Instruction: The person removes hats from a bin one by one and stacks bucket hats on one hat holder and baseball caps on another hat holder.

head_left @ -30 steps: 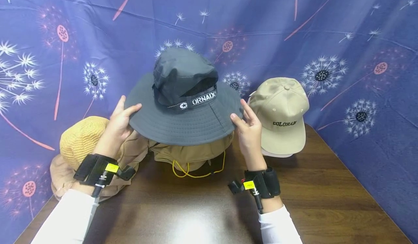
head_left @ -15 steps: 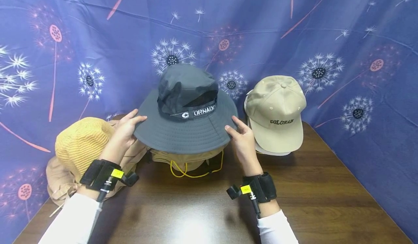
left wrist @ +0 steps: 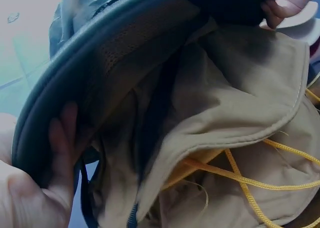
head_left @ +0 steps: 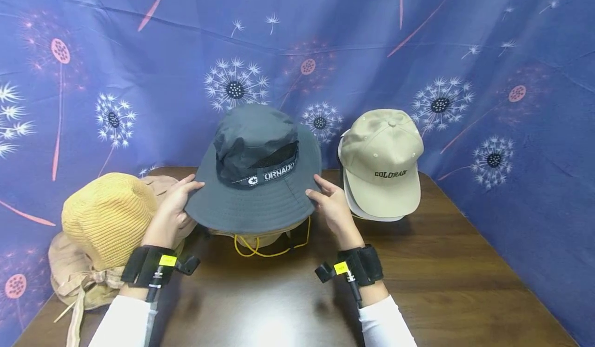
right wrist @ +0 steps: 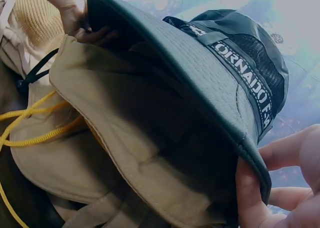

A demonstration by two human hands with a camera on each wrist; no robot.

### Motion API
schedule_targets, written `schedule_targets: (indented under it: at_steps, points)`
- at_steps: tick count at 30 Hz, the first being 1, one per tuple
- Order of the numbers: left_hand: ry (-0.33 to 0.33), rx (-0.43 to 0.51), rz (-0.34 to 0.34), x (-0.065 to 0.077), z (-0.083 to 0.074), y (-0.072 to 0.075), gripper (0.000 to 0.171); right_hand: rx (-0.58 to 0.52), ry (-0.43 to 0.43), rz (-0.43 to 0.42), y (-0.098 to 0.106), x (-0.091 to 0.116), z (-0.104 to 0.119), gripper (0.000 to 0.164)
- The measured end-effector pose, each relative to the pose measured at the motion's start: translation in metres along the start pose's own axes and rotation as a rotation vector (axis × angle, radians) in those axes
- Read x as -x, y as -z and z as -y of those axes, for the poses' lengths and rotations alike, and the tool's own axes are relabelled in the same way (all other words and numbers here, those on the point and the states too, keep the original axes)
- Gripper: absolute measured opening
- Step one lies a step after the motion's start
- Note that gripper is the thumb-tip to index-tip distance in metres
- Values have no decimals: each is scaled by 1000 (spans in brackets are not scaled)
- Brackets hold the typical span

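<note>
A dark grey wide-brimmed bucket hat with a white-lettered band sits over a khaki hat in the middle of the table. My left hand pinches its brim on the left side, the fingers curled under the edge in the left wrist view. On the right, my right hand pinches the brim between thumb and fingers, as the right wrist view shows. The khaki hat beneath has a yellow cord hanging at its front; its crown is hidden by the grey one.
A yellow knitted hat rests on a beige hat with a ribbon at the left. At the right stands a stack topped by a beige cap. Behind the wooden table hangs a blue patterned cloth.
Both hands have lowered the grey bucket hat onto the khaki one, and they have come closer together. The head view has shifted a little to the right.
</note>
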State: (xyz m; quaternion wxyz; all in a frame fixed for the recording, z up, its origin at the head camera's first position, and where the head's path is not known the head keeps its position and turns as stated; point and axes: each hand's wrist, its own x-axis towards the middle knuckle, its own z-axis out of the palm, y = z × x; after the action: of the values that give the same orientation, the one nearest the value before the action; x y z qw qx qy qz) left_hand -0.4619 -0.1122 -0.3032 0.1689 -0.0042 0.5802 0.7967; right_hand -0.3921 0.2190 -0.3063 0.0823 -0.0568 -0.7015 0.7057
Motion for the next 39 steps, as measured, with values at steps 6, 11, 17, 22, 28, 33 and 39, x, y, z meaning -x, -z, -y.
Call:
schedule_targets:
  at_steps: [6, 11, 17, 22, 28, 33, 39]
  points:
    - [1, -55, -10, -5, 12, 0, 75, 111, -11, 9, 2, -1, -1, 60]
    - [-3, -24, -63, -4, 19, -2, 75, 191, -20, 1, 1, -1, -3, 58]
    - [-12, -14, -80, -2, 23, 1, 77, 227, -5, 40, -2, -2, -7, 59]
    - [-24, -100, -23, 2, 19, 7, 81, 273, -7, 37, 3, 0, -5, 60]
    - [4, -205, -14, 10, 16, 1, 86, 310, -4, 71, 12, 5, 3, 60]
    - [4, -523, -122, 20, 10, -2, 92, 480, 46, 43, 11, 9, 10, 61]
    - [-73, -916, -212, 33, -2, 0, 90, 709, 101, -16, 11, 14, 20, 64]
